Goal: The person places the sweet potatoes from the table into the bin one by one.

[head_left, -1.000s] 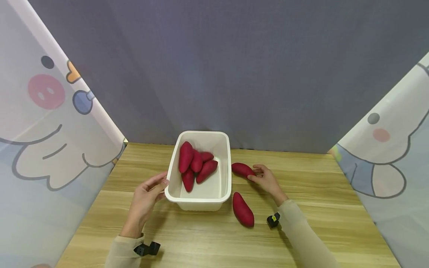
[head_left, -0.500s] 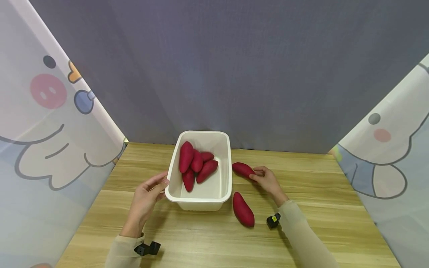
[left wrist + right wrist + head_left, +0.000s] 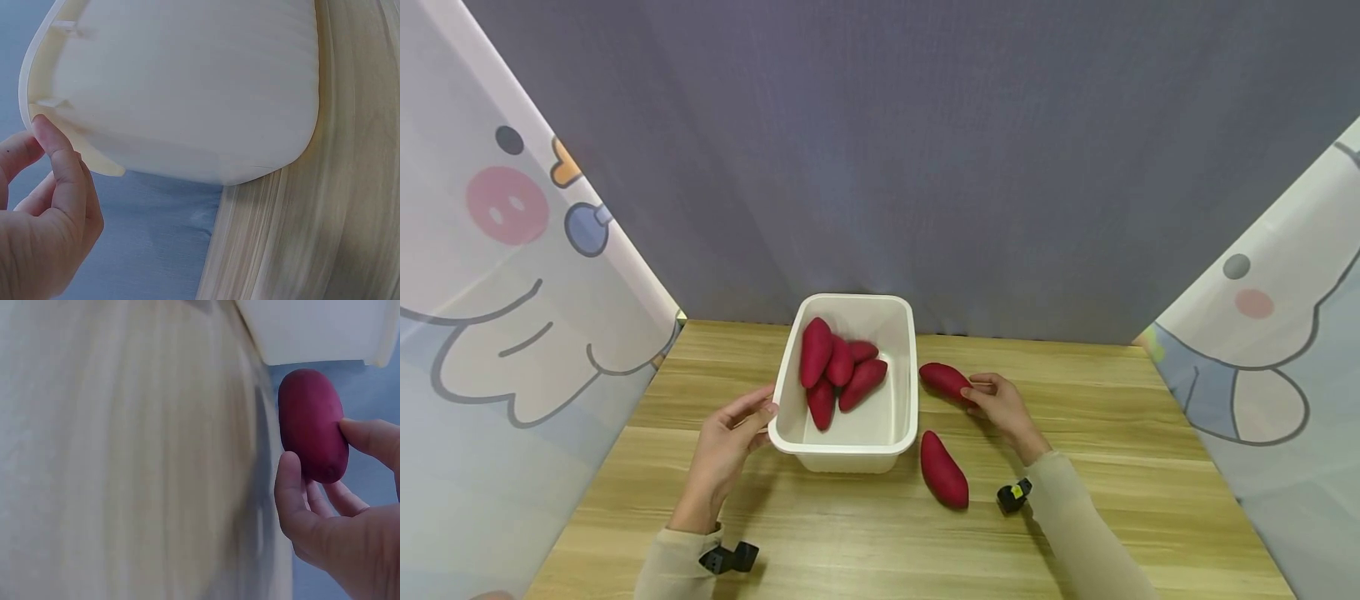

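A white plastic bin (image 3: 850,450) stands mid-table with several red sweet potatoes (image 3: 862,385) piled toward its left and back. At its left side my left hand (image 3: 727,446) pinches the rim, thumb on top; the left wrist view shows the fingers (image 3: 59,153) at that rim beside the bin's outer wall. To the right of the bin lies another sweet potato (image 3: 942,381), slanted. My right hand (image 3: 1000,408) holds its near right end between thumb and fingers, as the right wrist view of the same sweet potato (image 3: 310,422) shows.
A further loose sweet potato (image 3: 944,471) lies on the wooden table (image 3: 865,542), in front of the held one and close to the bin's right front corner. Behind the table hangs a grey curtain (image 3: 880,167). Cartoon-printed panels (image 3: 542,350) flank both sides.
My right hand's fingers have shifted slightly right and toward me along the sweet potato's end. The left hand, the bin and the other sweet potatoes stay where they were.
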A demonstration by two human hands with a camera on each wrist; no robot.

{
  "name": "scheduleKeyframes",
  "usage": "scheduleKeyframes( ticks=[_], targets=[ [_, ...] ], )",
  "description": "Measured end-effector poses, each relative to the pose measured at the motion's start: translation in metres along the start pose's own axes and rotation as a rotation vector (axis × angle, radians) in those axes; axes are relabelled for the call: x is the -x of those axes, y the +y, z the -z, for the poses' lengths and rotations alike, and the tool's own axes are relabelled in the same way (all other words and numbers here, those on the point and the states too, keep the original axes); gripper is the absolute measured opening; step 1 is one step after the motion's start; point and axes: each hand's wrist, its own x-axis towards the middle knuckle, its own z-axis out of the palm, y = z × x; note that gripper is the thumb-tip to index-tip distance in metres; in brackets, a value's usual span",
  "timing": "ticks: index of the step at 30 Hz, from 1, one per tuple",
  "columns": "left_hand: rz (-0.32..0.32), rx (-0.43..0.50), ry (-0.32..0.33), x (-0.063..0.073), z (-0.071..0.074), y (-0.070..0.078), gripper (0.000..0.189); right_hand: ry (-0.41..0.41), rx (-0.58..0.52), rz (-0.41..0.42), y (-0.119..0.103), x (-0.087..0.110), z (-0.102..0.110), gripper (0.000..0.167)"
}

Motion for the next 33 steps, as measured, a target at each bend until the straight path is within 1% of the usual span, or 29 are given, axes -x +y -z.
scheduleKeyframes(
  ticks=[4,9,16,20,23,26,30,33],
  targets=[
    [-0.002,-0.001,-0.004,0.000,0.000,-0.001,0.046,-0.006,-0.040,0.023,-0.007,0.001,0.003,0.047],
    [-0.003,-0.001,-0.004,-0.001,0.001,-0.002,0.047,-0.023,-0.088,0.069,-0.026,0.003,0.007,0.048],
    [-0.005,0.002,-0.004,-0.001,0.001,-0.002,0.047,-0.043,-0.051,0.153,-0.065,0.007,0.009,0.050],
    [-0.006,0.003,-0.003,-0.002,0.001,-0.001,0.047,-0.063,-0.047,0.201,-0.091,0.008,0.005,0.048],
    [-0.005,0.003,-0.005,-0.001,0.001,-0.001,0.047,-0.076,-0.042,0.233,-0.113,0.007,-0.004,0.046],
    [-0.006,0.003,-0.009,-0.002,0.002,-0.001,0.047,-0.087,-0.031,0.259,-0.134,0.004,-0.019,0.045],
    [-0.010,0.001,-0.007,-0.002,0.002,-0.002,0.047,-0.095,-0.011,0.288,-0.160,-0.003,-0.043,0.042],
    [-0.009,0.010,0.002,-0.002,0.001,-0.002,0.046,-0.107,-0.012,0.294,-0.174,-0.008,-0.063,0.040]
  ],
)
